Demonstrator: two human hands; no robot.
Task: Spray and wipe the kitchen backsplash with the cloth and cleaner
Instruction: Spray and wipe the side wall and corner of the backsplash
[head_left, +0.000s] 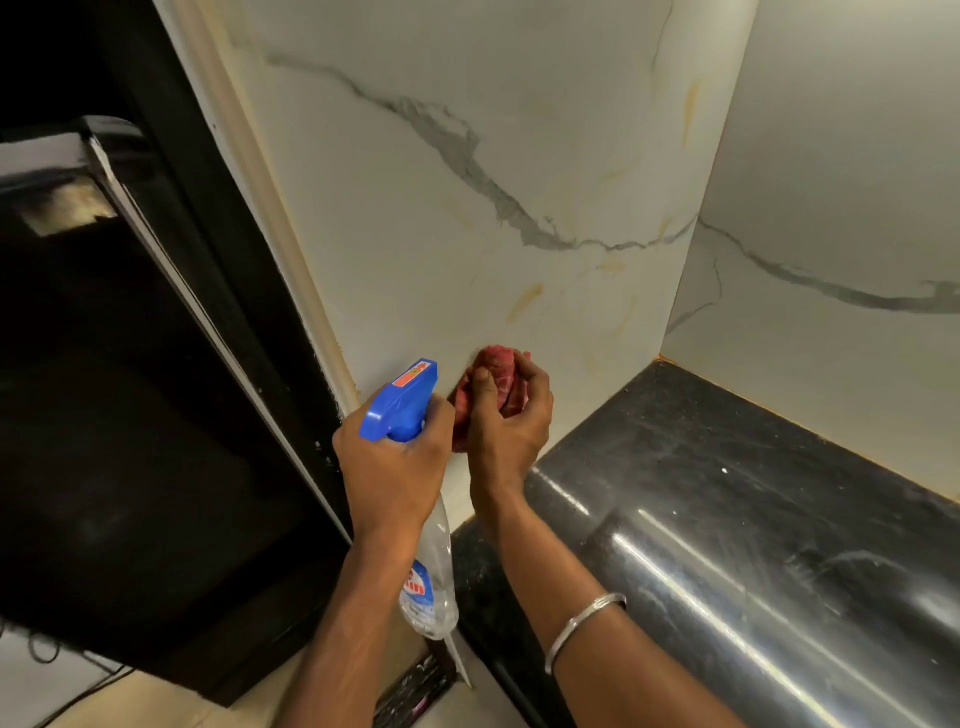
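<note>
Spray bottle and cloth at marble backsplash, corner by black bench.

Near: left hand (393, 464), grip clamped on clear spray bottle (431, 582) with blue trigger head. Beyond: right hand (511, 415), grip closed on bunched red cloth (494, 370), pressed against white veined backsplash (467, 208) just above bench (727, 467).

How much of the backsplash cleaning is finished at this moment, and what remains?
In hand: the right hand presses the red cloth against the marble backsplash low down, near the counter; the left hand holds the spray bottle. Done: nothing clearly finished. Left: yellowish streaks remain above the cloth, so most of the panel seems unwiped.
</note>
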